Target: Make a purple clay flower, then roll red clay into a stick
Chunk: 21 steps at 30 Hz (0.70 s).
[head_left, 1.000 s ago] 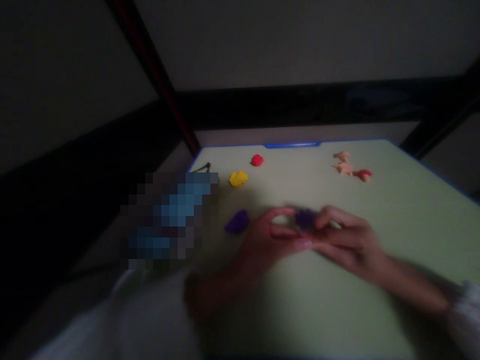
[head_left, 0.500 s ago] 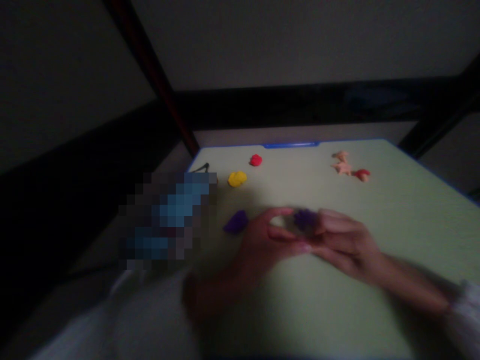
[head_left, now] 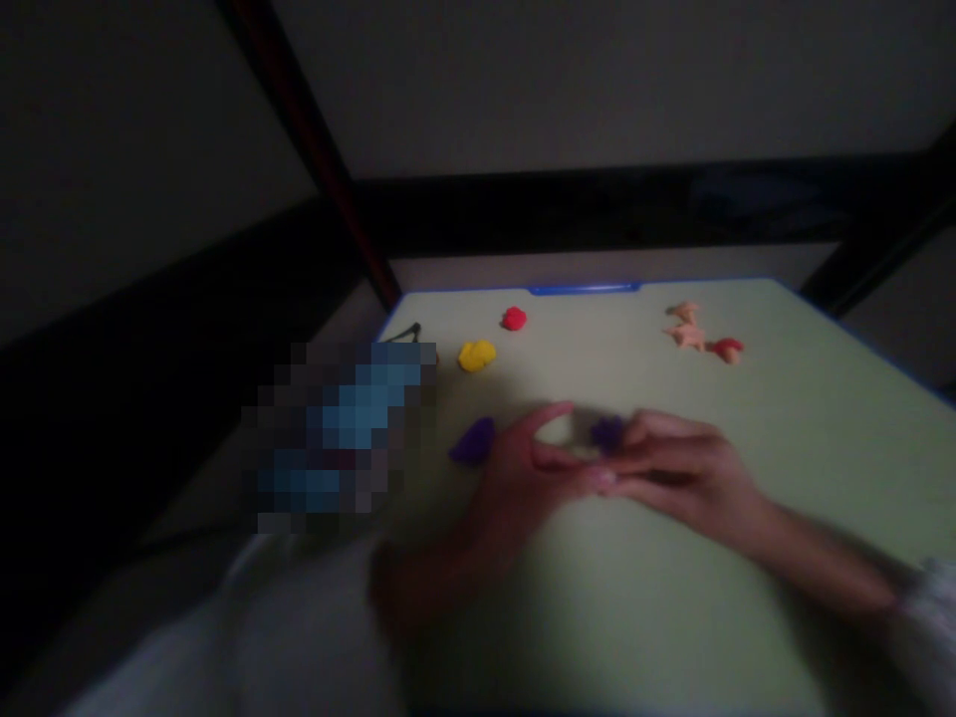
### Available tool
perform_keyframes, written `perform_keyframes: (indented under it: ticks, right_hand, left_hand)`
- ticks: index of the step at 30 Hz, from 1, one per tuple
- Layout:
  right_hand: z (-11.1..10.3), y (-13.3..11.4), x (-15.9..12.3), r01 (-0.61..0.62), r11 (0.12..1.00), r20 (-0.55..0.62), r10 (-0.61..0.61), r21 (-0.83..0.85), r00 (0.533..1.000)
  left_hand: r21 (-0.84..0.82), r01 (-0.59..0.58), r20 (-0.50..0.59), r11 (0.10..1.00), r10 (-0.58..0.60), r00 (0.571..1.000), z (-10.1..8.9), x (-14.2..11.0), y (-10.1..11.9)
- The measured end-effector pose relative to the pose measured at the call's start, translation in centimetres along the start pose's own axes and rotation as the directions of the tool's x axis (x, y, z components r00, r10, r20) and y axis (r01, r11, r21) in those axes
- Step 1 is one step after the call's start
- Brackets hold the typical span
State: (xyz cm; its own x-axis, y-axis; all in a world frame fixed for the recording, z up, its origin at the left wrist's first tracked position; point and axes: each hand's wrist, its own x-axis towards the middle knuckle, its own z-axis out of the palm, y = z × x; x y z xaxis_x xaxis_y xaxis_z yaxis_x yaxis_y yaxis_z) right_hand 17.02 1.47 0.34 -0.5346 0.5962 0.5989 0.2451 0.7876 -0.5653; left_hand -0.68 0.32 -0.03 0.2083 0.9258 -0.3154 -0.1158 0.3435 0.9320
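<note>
Between the thumb and finger of my right hand (head_left: 679,468) is a small purple clay piece (head_left: 607,433) with a bumpy, petal-like edge. My left hand (head_left: 527,473) faces it, thumb and forefinger apart in a C shape with nothing between them. Its other fingertips meet the fingers of my right hand. A larger purple clay lump (head_left: 473,441) lies on the table just left of my left hand, partly behind it. The picture is dim and blurred, so fine detail on the clay is lost.
On the pale table (head_left: 814,468) lie a yellow clay lump (head_left: 476,356), a red clay lump (head_left: 514,319), and several peach clay pieces (head_left: 687,334), with a red-topped one (head_left: 727,350) beside them. A pixelated blue area (head_left: 358,408) covers the left side. A blue strip (head_left: 585,289) marks the far edge.
My left thumb and forefinger have spread slightly farther from the purple clay piece. My right hand keeps its hold, its fingers shifted a little. The view has moved slightly.
</note>
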Motion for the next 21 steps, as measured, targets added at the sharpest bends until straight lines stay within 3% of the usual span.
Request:
perform_keyframes:
  ticks: [4,21]
  right_hand:
    - [-0.02,0.15,0.01,-0.062,0.998,-0.029,0.062,0.005,0.998]
    - [0.0,-0.3,0.02,-0.011,0.999,-0.064,0.009,-0.04,0.998]
  left_hand:
    - [-0.03,-0.028,-0.023,0.999,0.027,0.999,0.15,-0.3,0.42]
    - [-0.074,-0.041,-0.039,0.996,0.038,0.999,0.42,-0.49,0.38]
